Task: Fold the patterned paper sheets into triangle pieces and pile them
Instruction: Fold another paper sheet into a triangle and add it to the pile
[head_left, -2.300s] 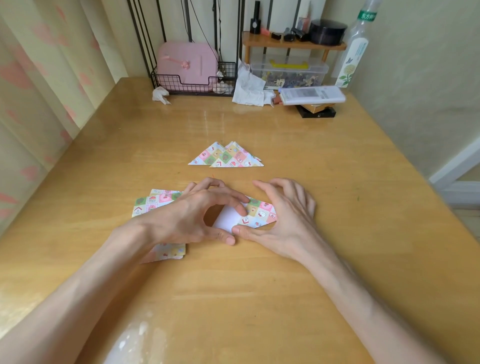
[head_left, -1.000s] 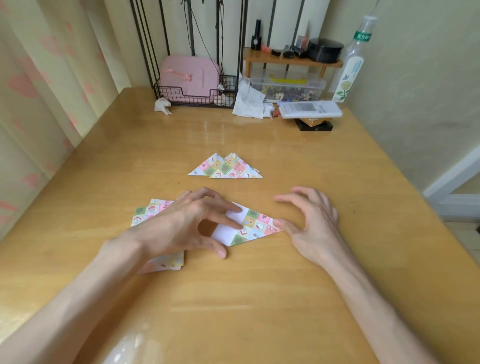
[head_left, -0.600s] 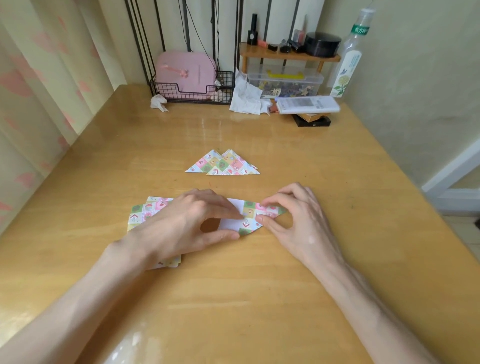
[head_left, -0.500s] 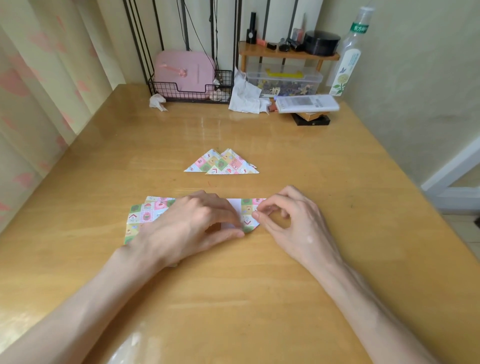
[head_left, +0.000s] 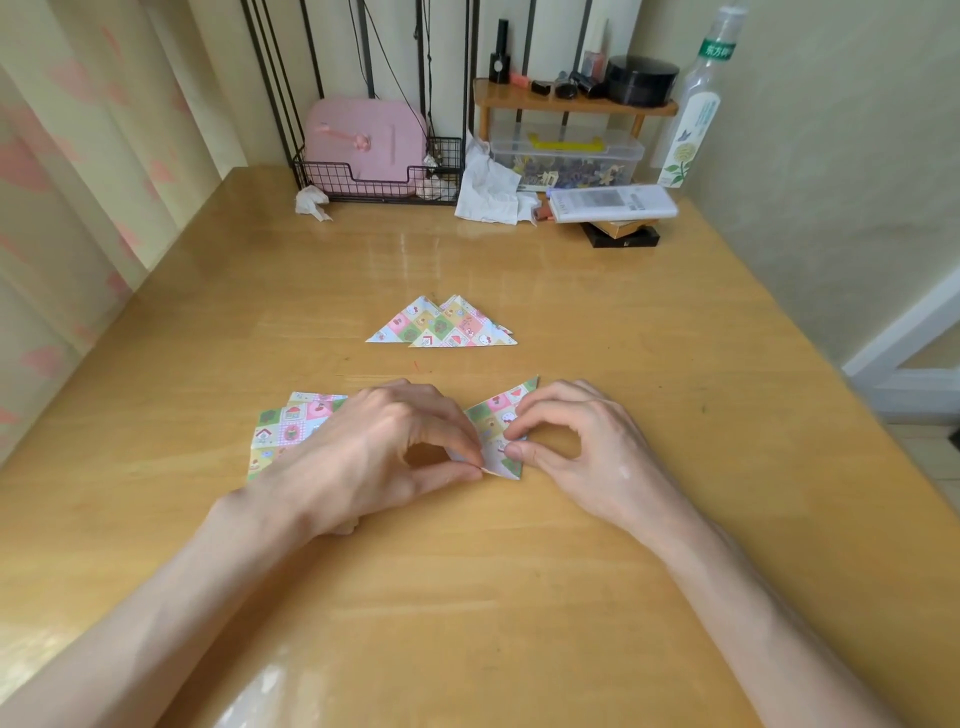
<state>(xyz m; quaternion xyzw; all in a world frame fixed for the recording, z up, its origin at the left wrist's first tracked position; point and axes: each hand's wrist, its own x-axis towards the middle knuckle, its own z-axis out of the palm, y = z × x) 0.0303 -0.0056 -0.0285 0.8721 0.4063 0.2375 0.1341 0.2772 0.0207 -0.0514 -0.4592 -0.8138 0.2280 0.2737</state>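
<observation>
Two hands pinch one half-folded patterned paper sheet (head_left: 500, 428) between them on the wooden worktop (head_left: 649, 338): your left hand (head_left: 363, 457) grips its near-left edge, your right hand (head_left: 582, 447) its right. The pile of finished patterned paper triangles (head_left: 441, 326) lies straight ahead, roughly equally near both.

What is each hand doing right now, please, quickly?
Left hand: thumb and finger pinched on the half-folded patterned sheet, pressing it to the table.
Right hand: pinched on the same sheet's raised flap.
</observation>
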